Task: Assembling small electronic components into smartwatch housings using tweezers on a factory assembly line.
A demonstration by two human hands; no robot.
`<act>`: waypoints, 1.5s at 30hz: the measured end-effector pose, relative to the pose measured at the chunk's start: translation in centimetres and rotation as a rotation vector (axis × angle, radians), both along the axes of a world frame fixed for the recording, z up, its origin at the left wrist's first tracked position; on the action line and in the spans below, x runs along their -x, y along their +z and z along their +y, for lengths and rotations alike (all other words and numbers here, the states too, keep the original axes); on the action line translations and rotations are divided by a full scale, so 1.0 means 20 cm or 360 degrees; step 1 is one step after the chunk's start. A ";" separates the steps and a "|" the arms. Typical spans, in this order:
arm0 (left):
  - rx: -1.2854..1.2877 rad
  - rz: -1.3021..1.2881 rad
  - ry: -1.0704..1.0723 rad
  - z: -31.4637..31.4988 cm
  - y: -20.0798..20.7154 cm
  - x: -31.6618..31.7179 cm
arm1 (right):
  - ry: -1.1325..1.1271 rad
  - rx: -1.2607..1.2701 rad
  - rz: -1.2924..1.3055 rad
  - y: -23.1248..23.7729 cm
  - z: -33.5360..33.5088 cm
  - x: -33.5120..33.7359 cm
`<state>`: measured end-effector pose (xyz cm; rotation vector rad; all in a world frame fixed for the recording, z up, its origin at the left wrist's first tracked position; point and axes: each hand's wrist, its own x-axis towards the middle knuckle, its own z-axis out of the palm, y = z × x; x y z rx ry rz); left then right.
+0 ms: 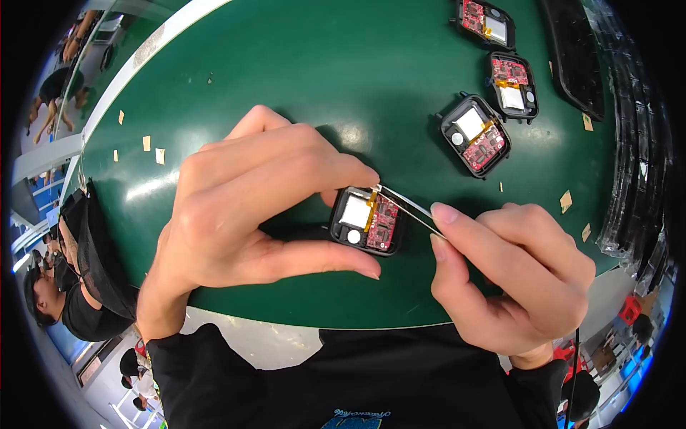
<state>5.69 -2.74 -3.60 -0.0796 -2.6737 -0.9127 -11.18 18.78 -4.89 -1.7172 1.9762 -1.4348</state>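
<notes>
While the left hand clamps an open black device between thumb and fingers at the table's near middle, the right hand pinches tweezers, tips at the device's far edge; similar devices lie far right.

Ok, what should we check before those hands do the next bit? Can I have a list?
1. Left hand at the black case: ok, fingertip by its upper edge, thumb by its lower.
2. Tweezers held in the right hand: ok.
3. Tweezers' tips gripping something: cannot tell, too small.
4. Red circuit board and white block inside the case: ok.
5. Green tabletop free of pale scraps: not ok, several lie about.
</notes>
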 end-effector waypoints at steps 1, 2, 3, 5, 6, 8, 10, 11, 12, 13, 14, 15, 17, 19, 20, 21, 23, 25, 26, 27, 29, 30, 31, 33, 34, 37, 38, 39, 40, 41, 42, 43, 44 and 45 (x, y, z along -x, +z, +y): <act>0.0011 -0.0002 0.0001 0.00 0.00 0.00 | 0.0002 0.0009 0.0017 0.00 0.00 0.00; 0.0009 -0.0005 0.0003 0.00 0.01 0.00 | 0.0005 0.0017 0.0034 0.00 0.00 -0.01; 0.0010 -0.0013 0.0004 0.00 0.01 0.00 | 0.0006 0.0014 0.0032 -0.01 0.00 -0.01; 0.0008 -0.0019 0.0006 -0.01 0.01 0.00 | -0.0008 0.0018 0.0058 -0.01 0.00 -0.01; 0.0007 -0.0011 -0.0008 -0.01 0.01 0.01 | -0.0007 0.0016 0.0058 -0.01 0.00 -0.02; 0.0011 -0.0008 -0.0015 -0.01 0.02 0.01 | -0.0001 0.0007 0.0057 0.00 -0.01 -0.02; -0.0018 -0.0069 -0.0038 -0.02 0.02 0.00 | 0.0023 0.0002 0.0025 0.00 -0.01 -0.02; -0.0020 -0.0071 -0.0036 -0.03 0.02 0.00 | 0.0044 -0.0004 -0.0006 0.00 -0.01 -0.02; -0.0050 -0.0090 -0.0069 -0.04 0.02 0.00 | 0.0047 -0.0005 -0.0008 0.01 -0.01 -0.01; -0.0082 -0.0110 -0.0105 -0.05 0.02 0.00 | 0.0090 -0.0063 -0.0088 0.03 -0.01 0.01; -0.0085 -0.0112 -0.0106 -0.06 0.02 0.00 | 0.0133 -0.0120 -0.0168 0.03 -0.01 0.02; -0.0100 -0.0118 -0.0138 -0.07 0.01 0.01 | 0.0131 -0.0124 -0.0170 0.02 -0.02 0.02; -0.0110 -0.0135 -0.0162 -0.08 0.02 0.00 | 0.0138 -0.0058 -0.0216 0.01 -0.02 0.02; -0.0098 -0.0141 -0.0182 -0.08 0.02 0.00 | 0.0152 -0.0051 -0.0217 0.00 -0.02 0.02; -0.0100 -0.0144 -0.0180 -0.08 0.02 0.00 | 0.0165 -0.0045 -0.0211 0.00 -0.02 0.03; -0.0102 -0.0137 -0.0184 -0.08 0.02 0.00 | 0.0166 -0.0047 -0.0215 0.00 -0.01 0.03; -0.0108 -0.0130 -0.0190 -0.08 0.02 0.00 | 0.0164 -0.0063 -0.0230 0.00 -0.01 0.03; -0.0110 -0.0137 -0.0214 -0.09 0.01 0.00 | 0.0163 -0.0071 -0.0229 0.00 -0.01 0.03; -0.0113 -0.0138 -0.0213 -0.09 0.01 0.00 | 0.0161 -0.0077 -0.0226 0.00 -0.01 0.03; -0.0106 -0.0140 -0.0216 -0.09 0.01 0.00 | 0.0162 -0.0080 -0.0228 0.00 -0.01 0.03; -0.0098 -0.0145 -0.0214 -0.09 0.01 0.00 | 0.0175 -0.0099 -0.0205 0.00 -0.01 0.03; -0.0106 -0.0150 -0.0206 -0.08 0.01 0.00 | 0.0178 -0.0099 -0.0208 0.01 -0.02 0.03; -0.0114 -0.0154 -0.0198 -0.08 0.01 0.00 | 0.0176 -0.0105 -0.0196 0.01 -0.02 0.03; -0.0110 -0.0155 -0.0195 -0.08 0.02 0.00 | 0.0175 -0.0113 -0.0186 0.01 -0.02 0.02; -0.0102 -0.0157 -0.0193 -0.08 0.01 0.01 | 0.0173 -0.0122 -0.0187 0.01 -0.02 0.02; -0.0072 -0.0099 -0.0228 -0.07 0.00 0.01 | 0.0182 -0.0126 -0.0178 0.02 -0.02 0.02; -0.0073 -0.0103 -0.0225 -0.07 0.01 0.01 | 0.0196 -0.0118 -0.0167 0.02 -0.03 0.02; -0.0033 -0.0125 -0.0242 -0.07 0.03 0.01 | 0.0199 -0.0118 -0.0170 0.01 -0.03 0.02; 0.0005 -0.0143 -0.0262 -0.08 0.03 0.01 | 0.0193 -0.0088 -0.0168 0.00 -0.03 0.01; 0.0003 -0.0142 -0.0263 -0.08 0.03 0.01 | 0.0188 -0.0056 -0.0166 0.00 -0.03 0.01; -0.0005 -0.0123 -0.0270 -0.08 0.02 0.01 | 0.0188 -0.0058 -0.0165 0.01 -0.03 0.01; -0.0012 -0.0105 -0.0274 -0.08 0.02 0.01 | 0.0189 -0.0102 -0.0168 0.02 -0.02 0.02; -0.0011 -0.0106 -0.0272 -0.08 0.02 0.01 | 0.0191 -0.0145 -0.0170 0.03 -0.02 0.02; -0.0007 -0.0115 -0.0270 -0.08 0.03 0.01 | 0.0195 -0.0143 -0.0172 0.03 -0.02 0.03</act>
